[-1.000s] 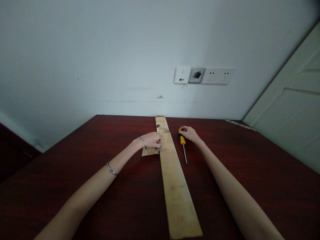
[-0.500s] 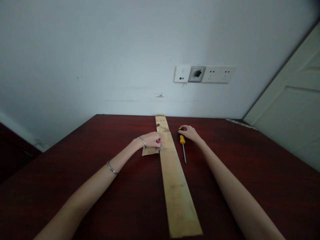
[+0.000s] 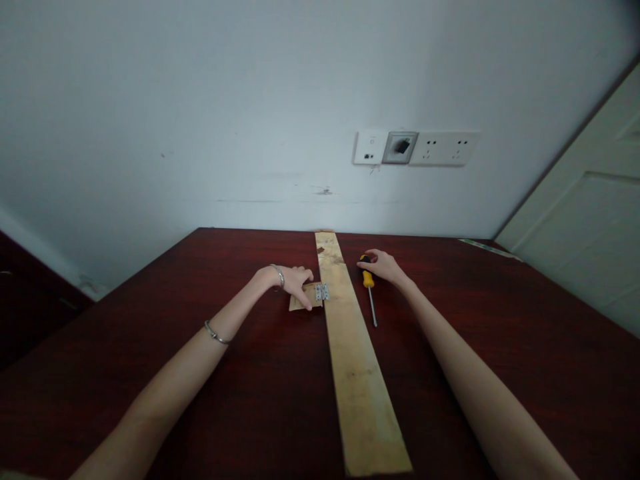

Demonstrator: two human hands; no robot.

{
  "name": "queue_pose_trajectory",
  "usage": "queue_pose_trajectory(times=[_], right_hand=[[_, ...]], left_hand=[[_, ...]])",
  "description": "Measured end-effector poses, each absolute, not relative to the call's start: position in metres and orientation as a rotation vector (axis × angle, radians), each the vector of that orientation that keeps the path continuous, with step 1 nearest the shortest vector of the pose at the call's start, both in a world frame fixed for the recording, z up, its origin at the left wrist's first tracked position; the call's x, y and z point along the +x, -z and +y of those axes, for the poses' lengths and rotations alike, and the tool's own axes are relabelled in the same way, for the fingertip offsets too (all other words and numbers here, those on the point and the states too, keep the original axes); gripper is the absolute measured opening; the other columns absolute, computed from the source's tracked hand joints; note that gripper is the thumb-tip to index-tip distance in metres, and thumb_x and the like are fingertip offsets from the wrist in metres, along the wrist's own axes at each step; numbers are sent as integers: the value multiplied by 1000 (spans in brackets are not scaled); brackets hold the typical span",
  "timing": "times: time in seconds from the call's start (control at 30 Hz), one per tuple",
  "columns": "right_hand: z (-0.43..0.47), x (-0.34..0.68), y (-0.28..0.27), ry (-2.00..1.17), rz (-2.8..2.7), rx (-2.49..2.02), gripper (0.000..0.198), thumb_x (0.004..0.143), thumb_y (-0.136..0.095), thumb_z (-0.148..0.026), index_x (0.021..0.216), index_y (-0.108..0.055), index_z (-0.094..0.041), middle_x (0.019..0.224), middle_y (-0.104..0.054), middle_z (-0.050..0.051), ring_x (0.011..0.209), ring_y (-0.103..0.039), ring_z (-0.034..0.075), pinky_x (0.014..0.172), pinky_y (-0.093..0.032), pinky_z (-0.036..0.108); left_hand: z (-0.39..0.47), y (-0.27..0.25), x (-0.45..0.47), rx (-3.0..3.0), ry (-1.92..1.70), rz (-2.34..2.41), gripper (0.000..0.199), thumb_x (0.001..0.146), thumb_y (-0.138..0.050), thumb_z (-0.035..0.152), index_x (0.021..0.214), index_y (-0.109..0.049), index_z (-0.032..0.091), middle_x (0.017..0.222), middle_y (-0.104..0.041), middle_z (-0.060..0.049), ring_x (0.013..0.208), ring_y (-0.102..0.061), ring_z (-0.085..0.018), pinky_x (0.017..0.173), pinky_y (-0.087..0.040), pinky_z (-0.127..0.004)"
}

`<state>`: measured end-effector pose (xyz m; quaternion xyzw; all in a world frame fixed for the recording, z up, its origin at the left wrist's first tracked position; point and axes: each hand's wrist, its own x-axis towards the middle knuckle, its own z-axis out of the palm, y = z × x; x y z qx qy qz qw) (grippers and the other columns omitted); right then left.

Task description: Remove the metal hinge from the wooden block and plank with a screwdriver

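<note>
A long pale wooden plank point(image 3: 353, 353) lies lengthwise on the dark red table point(image 3: 200, 373). A small wooden piece point(image 3: 306, 298) sits against its left edge, joined by a small metal hinge point(image 3: 321, 291). My left hand point(image 3: 293, 280) rests flat on the small piece, fingers spread, just left of the hinge. My right hand point(image 3: 384, 266) lies on the table right of the plank, fingertips on the yellow handle of a screwdriver point(image 3: 370, 293) whose shaft points toward me.
A white wall stands behind the table, with a row of sockets point(image 3: 416, 148) above the plank's far end. A pale door point(image 3: 585, 220) is at the right. A thin strip point(image 3: 487, 248) lies at the table's far right edge.
My left hand has slid left off the hinge and opened flat on the small piece, so the hinge now shows. My right hand stays on the screwdriver handle.
</note>
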<state>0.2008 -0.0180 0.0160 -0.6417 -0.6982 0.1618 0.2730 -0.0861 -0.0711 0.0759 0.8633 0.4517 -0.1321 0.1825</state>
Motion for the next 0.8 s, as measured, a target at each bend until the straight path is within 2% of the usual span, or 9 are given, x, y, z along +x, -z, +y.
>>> queue_pose_trajectory(times=[0.13,0.27,0.37,0.43,0.53,0.67,0.8], right_hand=[[-22,197,-16,-424,-1914,-1704,53,71,-69,-44,113,-63,-13,96,-68,11,87,-64,21,79,-48,29],[-28,193,-22,-373,-1939,-1688,56,71,-69,-44,115,-62,-10,96,-66,14,89,-63,25,80,-48,34],[-35,186,-39,-299,-1962,-1623,54,73,-66,-42,116,-61,-10,104,-62,17,94,-60,28,83,-46,38],[-42,178,-53,-306,-2034,-1524,42,74,-65,-37,109,-65,-14,103,-62,14,92,-60,24,83,-46,35],[-54,160,-68,-490,-2234,-1307,24,71,-66,-31,92,-71,-19,82,-66,3,76,-61,16,72,-46,25],[-66,139,-64,-788,-2392,-1043,21,67,-66,-22,86,-72,-15,72,-66,1,65,-58,13,62,-45,23],[-68,129,-47,-821,-2385,-1009,18,66,-67,-21,82,-72,-15,69,-65,0,62,-55,11,59,-43,22]], left_hand=[[-79,-72,-82,2473,389,1297,92,43,-74,63,116,-51,12,119,-51,-17,105,-48,-32,86,-43,-36],[-79,-67,-82,2477,362,1298,82,43,-75,58,109,-52,15,116,-52,-14,103,-47,-32,85,-43,-36],[-79,-67,-83,2479,355,1309,76,46,-75,54,106,-52,15,114,-52,-14,102,-48,-31,82,-43,-35],[-81,-68,-82,2474,379,1321,74,47,-75,52,107,-51,15,113,-53,-13,101,-48,-31,80,-43,-34],[-84,-73,-80,2477,419,1311,71,49,-74,51,106,-51,16,111,-54,-12,100,-50,-30,79,-43,-32],[-86,-76,-79,2502,413,1289,68,51,-74,51,104,-52,15,109,-56,-13,98,-52,-30,77,-43,-32],[-85,-76,-80,2515,406,1274,66,52,-73,52,103,-52,15,107,-57,-13,96,-52,-29,75,-44,-31]])
